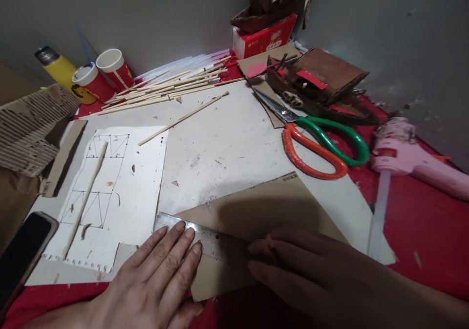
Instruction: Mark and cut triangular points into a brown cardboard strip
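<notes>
A metal ruler (208,241) lies at a slant across a piece of brown cardboard (264,211) near the front edge. Spread over the ruler's left part are the outstretched fingers of my left hand (161,275), pressing flat. My right hand (304,270) is at the ruler's right end, in shadow, its fingertips drawn together; what they hold, if anything, is too dark to make out. Left of the cardboard is a notebook sheet (142,172) with pencil-like truss drawings, and a wooden stick (88,192) rests across it.
Scissors (315,143) with green and orange handles lie behind the cardboard. A pink glue gun (410,158) is at the right, a phone (27,251) at the left. Farther back are wooden sticks (164,92), paper cups (115,67), a yellow bottle (62,70) and a brown cardboard model (322,82).
</notes>
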`<state>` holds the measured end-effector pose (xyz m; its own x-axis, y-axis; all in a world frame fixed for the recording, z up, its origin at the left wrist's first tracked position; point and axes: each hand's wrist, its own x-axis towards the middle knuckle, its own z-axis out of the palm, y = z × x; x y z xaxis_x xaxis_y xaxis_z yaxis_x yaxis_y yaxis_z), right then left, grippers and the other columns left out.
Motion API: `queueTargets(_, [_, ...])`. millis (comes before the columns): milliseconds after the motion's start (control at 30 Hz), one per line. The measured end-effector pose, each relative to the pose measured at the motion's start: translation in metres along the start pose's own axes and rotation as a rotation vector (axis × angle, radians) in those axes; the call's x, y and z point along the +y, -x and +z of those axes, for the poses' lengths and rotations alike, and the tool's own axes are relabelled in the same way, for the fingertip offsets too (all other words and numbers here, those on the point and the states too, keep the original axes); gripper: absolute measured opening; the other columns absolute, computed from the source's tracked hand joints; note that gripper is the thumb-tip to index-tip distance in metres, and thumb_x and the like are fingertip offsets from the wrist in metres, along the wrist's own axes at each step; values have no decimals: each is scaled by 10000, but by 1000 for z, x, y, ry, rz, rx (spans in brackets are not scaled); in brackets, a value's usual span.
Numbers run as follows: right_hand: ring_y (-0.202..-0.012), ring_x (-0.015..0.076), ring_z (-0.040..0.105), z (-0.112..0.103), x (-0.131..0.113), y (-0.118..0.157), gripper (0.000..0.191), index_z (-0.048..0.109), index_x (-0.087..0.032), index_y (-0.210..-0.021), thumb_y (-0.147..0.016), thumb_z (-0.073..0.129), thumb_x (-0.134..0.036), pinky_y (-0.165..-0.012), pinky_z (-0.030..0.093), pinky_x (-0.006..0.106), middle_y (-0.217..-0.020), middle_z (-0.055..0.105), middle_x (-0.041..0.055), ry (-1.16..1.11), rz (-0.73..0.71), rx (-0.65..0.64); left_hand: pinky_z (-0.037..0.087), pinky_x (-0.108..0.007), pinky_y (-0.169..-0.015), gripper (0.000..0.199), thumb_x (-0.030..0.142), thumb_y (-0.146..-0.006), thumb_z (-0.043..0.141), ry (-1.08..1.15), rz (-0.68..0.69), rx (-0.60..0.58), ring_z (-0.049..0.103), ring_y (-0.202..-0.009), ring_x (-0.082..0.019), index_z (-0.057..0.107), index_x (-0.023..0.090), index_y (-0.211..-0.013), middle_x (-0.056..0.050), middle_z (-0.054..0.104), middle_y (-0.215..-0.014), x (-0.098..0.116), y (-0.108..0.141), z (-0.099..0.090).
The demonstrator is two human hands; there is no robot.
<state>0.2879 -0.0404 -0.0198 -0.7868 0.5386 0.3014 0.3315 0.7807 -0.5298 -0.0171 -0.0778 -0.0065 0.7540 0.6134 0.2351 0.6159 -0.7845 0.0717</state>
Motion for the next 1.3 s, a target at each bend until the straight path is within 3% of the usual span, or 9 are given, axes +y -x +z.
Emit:
queueTargets(200, [-1050,259,630,-4,1,0,288,643,-145,-1264,-1027,497,-218,-904,522,377,-1158,734,131,-47,-7,-64,300,-411,-1240,408,354,-1020,541,14,-6,21,483,-1417,-282,661,70,-1287,-133,652,-1396,0,-2,-1])
queueTargets(533, [-1078,264,638,-6,-1,-1,299,619,-147,-1278,-1004,508,-187,-955,512,398,-1182,729,140,-52,4,-115,318,-392,-1225,391,365,-1015,568,-34,47,-67,565,-1348,-273,691,74,-1245,-130,689,-1340,-4,-11,-14])
queueTargets(767, [-1045,269,655,-8,-1,-7,311,636,-136,-1232,-951,510,-89,-923,540,399,-1146,743,135,-30,-10,-132,322,-410,-1223,380,342,-1025,546,13,-15,43,517,-1392,-286,684,71,-1254,-139,673,-1364,1,-4,-1])
queueTargets(1000, [-1074,257,648,-13,-4,-11,284,642,-122,-1242,-984,529,-151,-981,534,399,-1150,737,153,-87,6,-197,424,-349,-1149,386,370,-1042,524,-88,62,-56,640,-1259,-252,684,75,-1232,-96,706,-1318,-5,-13,-20])
queueTargets(1300, [-1099,257,631,-9,-2,-10,297,607,-126,-1280,-1003,502,-130,-1009,496,398,-1180,718,151,-100,3,-222,454,-329,-1125,363,353,-1051,506,-94,46,-47,666,-1222,-233,671,78,-1224,-77,719,-1296,-4,-15,-18])
